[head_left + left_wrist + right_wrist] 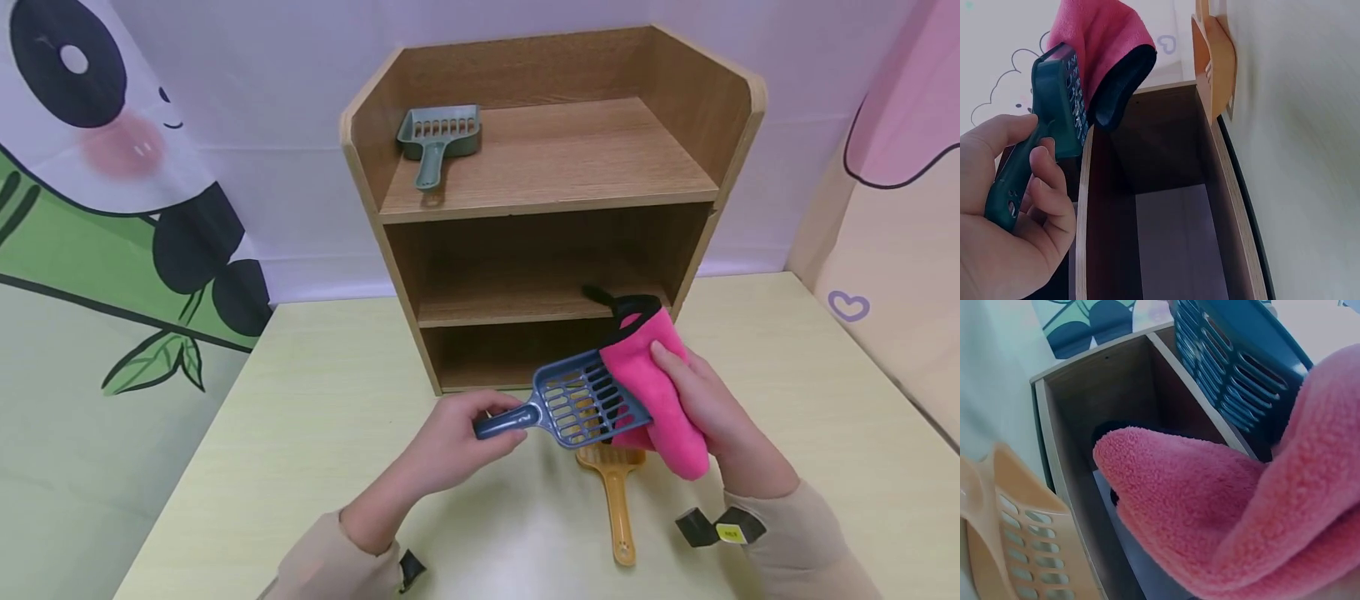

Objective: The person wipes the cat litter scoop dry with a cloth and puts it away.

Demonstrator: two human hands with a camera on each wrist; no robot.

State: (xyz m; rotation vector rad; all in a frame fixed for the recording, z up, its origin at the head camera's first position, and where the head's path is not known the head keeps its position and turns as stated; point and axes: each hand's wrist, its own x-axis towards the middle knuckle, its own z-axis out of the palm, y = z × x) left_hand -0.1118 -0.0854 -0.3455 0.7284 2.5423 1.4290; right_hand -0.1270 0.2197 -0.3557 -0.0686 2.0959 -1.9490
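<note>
My left hand (450, 442) grips the handle of a blue slotted litter scoop (536, 412), holding it up over the table with its head toward the right. A bright pink fuzzy cloth (651, 383) with black trim and a black loop is held in my right hand (708, 404), thumb on top. The cloth overlaps the scoop's front edge. In the right wrist view the cloth (1210, 506) lies close against the slotted scoop (1266, 344). Below them on the table is a yellow-orange litter scoop (617, 500), its head partly hidden by the blue one.
A wooden shelf unit (547, 208) stands behind my hands at the back of the pale table (315, 450). On its top level, at the left, sits a grey-green litter scoop (433, 158). Printed fabric (300, 125) hangs behind the table.
</note>
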